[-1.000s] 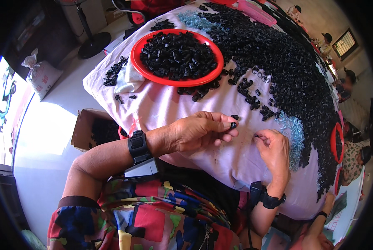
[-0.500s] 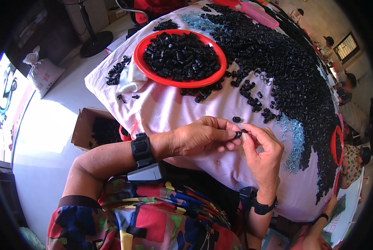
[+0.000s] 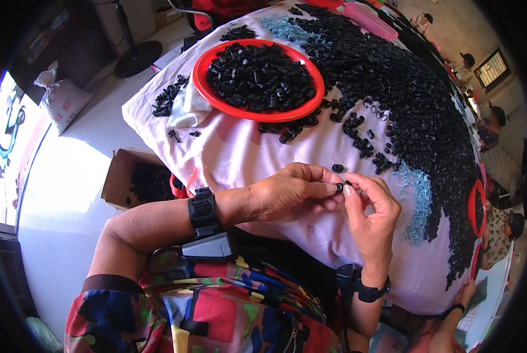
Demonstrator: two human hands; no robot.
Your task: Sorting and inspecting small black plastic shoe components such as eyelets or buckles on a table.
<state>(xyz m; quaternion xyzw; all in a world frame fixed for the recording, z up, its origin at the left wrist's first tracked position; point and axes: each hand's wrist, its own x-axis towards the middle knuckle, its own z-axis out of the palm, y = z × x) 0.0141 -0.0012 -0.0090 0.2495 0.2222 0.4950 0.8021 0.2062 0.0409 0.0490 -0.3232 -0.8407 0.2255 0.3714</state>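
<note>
- Nearest: multicoloured camouflage-patterned garment on the person; black strap on each wrist, a grey box-shaped device by the left one.
- Left hand: thumb and forefinger pinch a small black cylindrical fitting, near the front of the worktop.
- Right hand: thumb and forefinger brought together right beside that fitting, at a dark bit by their tips; too small to tell whether it is a separate piece. Grip otherwise partly hidden.
- Lower right: another person's forearm, dark band at the wrist.
- Worktop draped in pale pink cloth, creased beneath both hands.
- One loose black fitting lying just beyond the left fingertips.
- Right of the right hand: heap of thin pale-blue pieces, edging the black ones.
- Left, below worktop level: cardboard box, black pieces inside.
- Beyond the hands: round red tray heaped with black fittings; crumpled white cloth against its left side.
- Broad spread of black fittings covering the right and far worktop.
- Farther: tied white sack on the floor; pink perforated basket at the far edge.
</note>
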